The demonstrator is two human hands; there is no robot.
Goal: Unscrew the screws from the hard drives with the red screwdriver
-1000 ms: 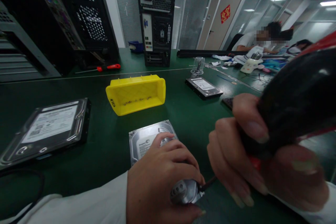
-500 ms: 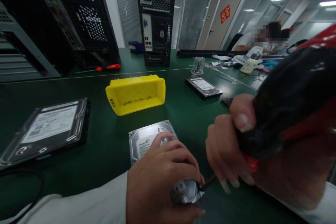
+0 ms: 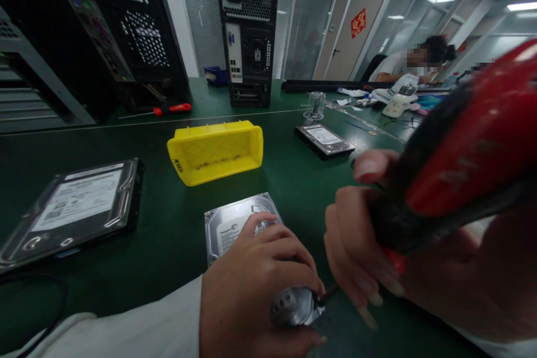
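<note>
My left hand [image 3: 260, 285] is closed over the near end of a silver hard drive [image 3: 229, 227], pressing it against the green table. Thumb and fingers straddle its right edge, and most of its label is covered. In my right hand [image 3: 356, 240] is a red and black screwdriver [image 3: 470, 162], its big handle close to the camera and slanting up to the right. The dark shaft [image 3: 331, 293] runs down left to the drive's edge by my left fingertips. Its very tip is hard to make out.
A yellow bin [image 3: 216, 151] with small screws lies beyond the drive. Two more hard drives, one on the left [image 3: 75, 207] and one on the right [image 3: 325, 140], rest on the table. Computer cases [image 3: 249, 39] stand behind, near another screwdriver [image 3: 172, 109]. A person [image 3: 398, 67] sits far right.
The screwdriver handle has turned in my right hand, showing more red and some lettering. My right fingers have shifted slightly left. My left hand and the drive stay put.
</note>
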